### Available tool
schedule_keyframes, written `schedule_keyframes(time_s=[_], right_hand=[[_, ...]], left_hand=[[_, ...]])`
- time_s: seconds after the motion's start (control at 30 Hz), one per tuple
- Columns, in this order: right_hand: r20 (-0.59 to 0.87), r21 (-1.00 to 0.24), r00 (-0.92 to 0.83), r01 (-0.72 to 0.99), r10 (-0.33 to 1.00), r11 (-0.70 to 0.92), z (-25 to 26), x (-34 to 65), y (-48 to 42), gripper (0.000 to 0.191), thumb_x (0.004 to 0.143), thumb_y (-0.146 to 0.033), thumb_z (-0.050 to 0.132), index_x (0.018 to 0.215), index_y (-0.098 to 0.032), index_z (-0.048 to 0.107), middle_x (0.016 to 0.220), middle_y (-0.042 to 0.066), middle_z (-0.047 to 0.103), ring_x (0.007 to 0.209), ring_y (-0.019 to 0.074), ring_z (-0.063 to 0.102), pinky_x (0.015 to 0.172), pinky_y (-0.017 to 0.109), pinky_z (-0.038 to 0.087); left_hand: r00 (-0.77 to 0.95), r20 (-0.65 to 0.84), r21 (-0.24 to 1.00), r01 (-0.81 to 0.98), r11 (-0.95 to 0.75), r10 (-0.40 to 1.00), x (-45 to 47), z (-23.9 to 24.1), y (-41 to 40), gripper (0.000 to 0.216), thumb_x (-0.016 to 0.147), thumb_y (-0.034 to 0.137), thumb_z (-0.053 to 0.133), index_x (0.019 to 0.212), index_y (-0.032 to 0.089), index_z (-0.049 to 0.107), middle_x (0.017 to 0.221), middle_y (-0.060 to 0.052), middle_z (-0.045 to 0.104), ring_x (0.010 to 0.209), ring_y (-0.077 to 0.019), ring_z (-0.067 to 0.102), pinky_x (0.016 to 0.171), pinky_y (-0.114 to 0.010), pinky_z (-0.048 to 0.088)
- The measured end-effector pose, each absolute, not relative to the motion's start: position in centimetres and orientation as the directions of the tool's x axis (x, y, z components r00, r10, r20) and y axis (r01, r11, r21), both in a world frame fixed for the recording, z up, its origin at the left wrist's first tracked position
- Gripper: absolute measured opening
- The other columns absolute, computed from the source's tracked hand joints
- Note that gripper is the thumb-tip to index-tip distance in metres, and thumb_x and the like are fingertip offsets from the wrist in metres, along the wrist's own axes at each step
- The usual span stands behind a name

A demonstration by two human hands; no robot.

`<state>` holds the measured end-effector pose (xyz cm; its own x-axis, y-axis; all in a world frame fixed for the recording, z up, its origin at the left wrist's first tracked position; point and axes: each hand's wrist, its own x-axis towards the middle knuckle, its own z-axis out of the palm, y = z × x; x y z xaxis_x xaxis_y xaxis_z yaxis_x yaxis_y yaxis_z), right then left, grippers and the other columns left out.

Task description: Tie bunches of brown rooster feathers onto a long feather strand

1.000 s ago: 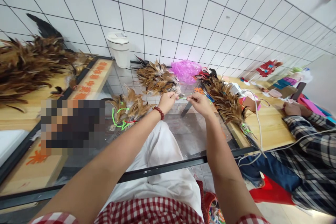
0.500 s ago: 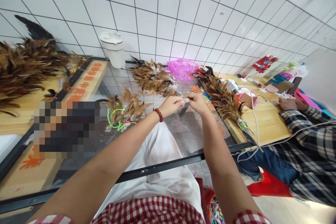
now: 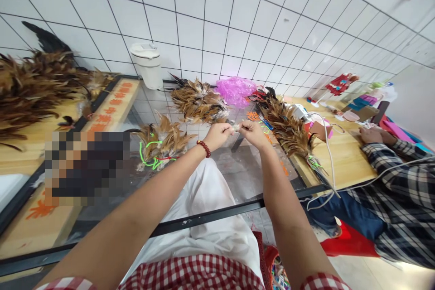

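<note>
My left hand (image 3: 219, 135), with a beaded bracelet (image 3: 205, 148) at the wrist, is closed in a pinch. Facing it, my right hand (image 3: 253, 134) pinches too. Between the two sets of fingertips shows a small whitish piece (image 3: 235, 127), perhaps a feather's downy end; it is too small to name surely. Just beyond my hands lies a bunch of brown feathers (image 3: 197, 102). Another feather bunch (image 3: 165, 136), with green and red cords, rests left of my left hand. To the right of my right hand a long row of feathers (image 3: 283, 122) runs toward the table edge.
A white lidded cup (image 3: 148, 67) stands by the tiled wall, and a pink plastic bag (image 3: 235, 90) lies at the back. More feathers (image 3: 30, 90) are piled at left. A white cable (image 3: 331, 158) hangs over the right edge, near a co-worker's plaid sleeve (image 3: 396, 167).
My hands have shifted very slightly, staying close together around the whitish piece. Nothing else has visibly moved on the table.
</note>
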<state>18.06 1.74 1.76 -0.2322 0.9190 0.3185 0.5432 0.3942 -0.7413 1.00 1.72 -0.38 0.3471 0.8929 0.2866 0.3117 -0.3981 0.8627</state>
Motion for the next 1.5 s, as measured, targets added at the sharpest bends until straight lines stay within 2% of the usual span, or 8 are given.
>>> schedule_keyframes(time_s=[0.1,0.33,0.53,0.73,0.97,1.1,1.33,1.5], right_hand=[[0.312,-0.729,-0.333,0.517,0.89,0.449,2.1,17.4,1.1,0.023,0.076,-0.037,0.064,0.065,-0.017,0.065,0.062,-0.001,0.06,0.061,0.0132,0.05,0.062,0.026,0.037],[0.391,-0.734,-0.318,0.459,0.864,0.501,2.3,16.2,0.5,0.027,0.078,-0.043,0.065,0.064,-0.02,0.067,0.066,0.003,0.061,0.065,0.0154,0.054,0.066,0.029,0.041],[0.536,-0.772,-0.131,0.325,0.834,0.547,3.0,17.1,1.0,0.03,0.08,-0.052,0.062,0.086,-0.024,0.071,0.097,0.007,0.063,0.096,0.0208,0.057,0.082,0.033,0.045],[0.285,-0.921,-0.226,0.205,0.931,0.332,1.8,16.2,1.4,0.048,0.074,-0.052,0.065,0.114,-0.027,0.063,0.109,0.005,0.064,0.071,0.0133,0.055,0.063,0.028,0.046],[0.189,-0.941,-0.127,0.261,0.974,0.216,0.5,15.5,2.1,0.032,0.065,-0.049,0.069,0.066,-0.018,0.064,0.059,-0.001,0.059,0.051,0.0095,0.046,0.052,0.025,0.04],[0.107,-0.966,-0.184,0.215,0.977,0.146,0.9,15.8,2.0,0.034,0.062,-0.051,0.071,0.065,-0.018,0.063,0.058,-0.001,0.058,0.049,0.0084,0.043,0.05,0.024,0.036],[0.233,-0.959,-0.063,0.15,0.97,0.24,1.9,16.6,1.8,0.038,0.059,-0.052,0.076,0.063,-0.018,0.06,0.057,-0.003,0.051,0.055,0.0089,0.041,0.055,0.025,0.035],[0.295,-0.938,-0.109,0.154,0.949,0.309,2.2,16.2,1.5,0.037,0.057,-0.05,0.079,0.063,-0.018,0.06,0.061,-0.002,0.055,0.06,0.0103,0.046,0.061,0.026,0.039]], left_hand=[[0.216,0.247,0.837,0.444,-0.32,0.945,0.9,-0.2,1.7,0.022,0.082,0.023,0.046,0.069,0.017,0.062,0.058,-0.001,0.054,0.058,-0.0139,0.047,0.059,-0.025,0.032],[0.29,0.254,0.66,0.646,-0.384,0.923,0.7,-0.2,0.8,0.014,0.08,0.031,0.057,0.081,0.019,0.064,0.077,-0.009,0.065,0.078,-0.022,0.059,0.067,-0.028,0.036],[0.195,0.16,0.977,0.106,-0.183,0.968,0.7,-0.1,2.1,0.028,0.084,0.038,0.053,0.068,0.015,0.061,0.061,-0.001,0.054,0.055,-0.0109,0.044,0.051,-0.022,0.03],[0.263,-0.03,0.934,-0.337,0.122,0.964,0.5,0.9,1.9,0.028,0.074,0.04,0.068,0.075,0.013,0.061,0.057,0.004,0.045,0.042,-0.0029,0.024,0.04,-0.021,0.011],[0.023,-0.054,0.924,-0.378,0.058,0.998,0.5,0.4,2.5,0.022,0.067,0.03,0.076,0.073,0.013,0.064,0.051,0.006,0.045,0.041,-0.0011,0.025,0.04,-0.021,0.013],[0.238,-0.069,0.863,-0.473,0.178,0.969,-0.1,0.6,2.6,0.019,0.068,0.026,0.074,0.072,0.013,0.061,0.058,0.004,0.049,0.042,-0.001,0.027,0.038,-0.018,0.015],[0.404,-0.034,0.945,-0.285,0.162,0.914,0.1,0.7,2.2,0.026,0.079,0.029,0.06,0.059,0.014,0.052,0.057,0.001,0.046,0.042,-0.005,0.034,0.04,-0.022,0.021],[0.359,0.067,0.997,0.007,-0.074,0.931,0.9,0.0,2.0,0.025,0.08,0.02,0.048,0.056,0.018,0.041,0.055,0.002,0.038,0.049,-0.0089,0.035,0.047,-0.024,0.027]])
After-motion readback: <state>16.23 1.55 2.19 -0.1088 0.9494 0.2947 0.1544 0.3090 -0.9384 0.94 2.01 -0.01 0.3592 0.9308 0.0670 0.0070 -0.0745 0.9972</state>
